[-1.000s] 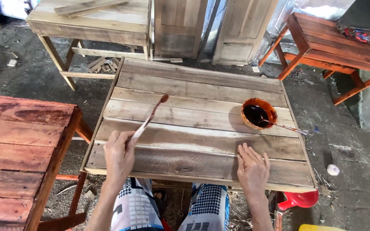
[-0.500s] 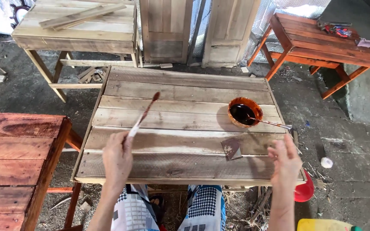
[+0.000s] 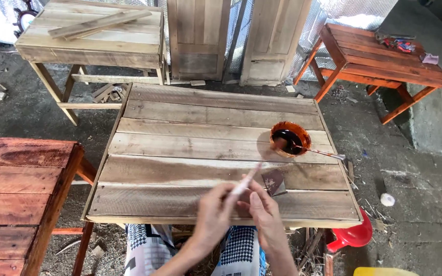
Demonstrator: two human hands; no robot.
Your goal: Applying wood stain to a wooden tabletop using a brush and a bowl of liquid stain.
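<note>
Setting: an outdoor workshop floor is seen from above, with an unfinished plank tabletop [image 3: 200, 148] in the middle of the view.
Left hand [image 3: 214, 215]: it is closed around the pale handle of a paintbrush [image 3: 245, 180], held over the near edge of the tabletop.
Right hand [image 3: 263, 214]: it is brought against the left hand, with its fingers on the same brush handle; how firmly it grips cannot be told.
Paintbrush: it is tilted up and away from the hands, and its far end is blurred, so the bristles cannot be made out.
Sandpaper piece [image 3: 273, 182]: a small dark square is lying on the planks just beyond the right hand, apart from it.
Bowl of stain [image 3: 289, 138]: a round orange-brown bowl with dark liquid is set toward the right side of the tabletop, and a thin metal-handled tool [image 3: 323, 152] is resting in it and pointing right.
Surroundings: a red-stained table [image 3: 21, 194] is seen at the left, another red-stained table [image 3: 384, 56] at the upper right, an unpainted table [image 3: 93, 30] at the upper left, and a red plastic container [image 3: 353, 235] on the ground at the right.
</note>
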